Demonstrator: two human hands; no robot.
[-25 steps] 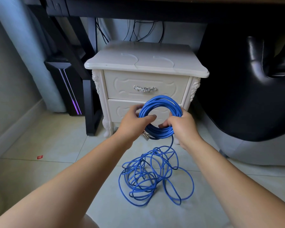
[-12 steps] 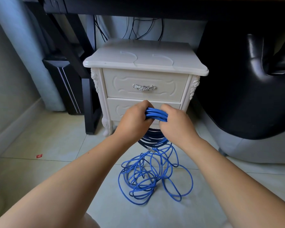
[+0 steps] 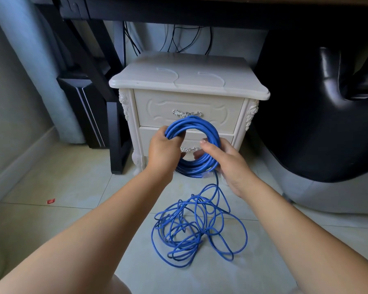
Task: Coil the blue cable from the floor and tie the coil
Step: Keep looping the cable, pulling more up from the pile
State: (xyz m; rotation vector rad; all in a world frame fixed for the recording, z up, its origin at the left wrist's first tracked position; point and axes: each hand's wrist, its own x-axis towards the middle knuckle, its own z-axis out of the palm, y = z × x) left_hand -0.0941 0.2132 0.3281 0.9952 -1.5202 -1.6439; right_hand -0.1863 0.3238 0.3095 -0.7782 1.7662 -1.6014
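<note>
A round coil of blue cable (image 3: 194, 124) stands upright in front of the white nightstand, held up between both hands. My left hand (image 3: 163, 150) grips the coil's left side, fingers hooked through the ring. My right hand (image 3: 223, 158) holds its lower right side, thumb on the front and fingers behind. From the coil's bottom right a single strand drops to a loose tangle of blue cable (image 3: 198, 228) on the tiled floor between my forearms. A connector end shows at the coil's lower edge.
A white two-drawer nightstand (image 3: 187, 85) stands straight ahead under a dark desk. A black computer tower (image 3: 83, 107) and desk leg are on its left, a black padded seat (image 3: 319, 115) on its right. A small red scrap (image 3: 50, 201) lies on the floor tiles at left.
The coil, tipped edge-on and pressed between both hands half a second ago, is turned back upright as an open ring. My hands have moved apart to its left and right sides.
</note>
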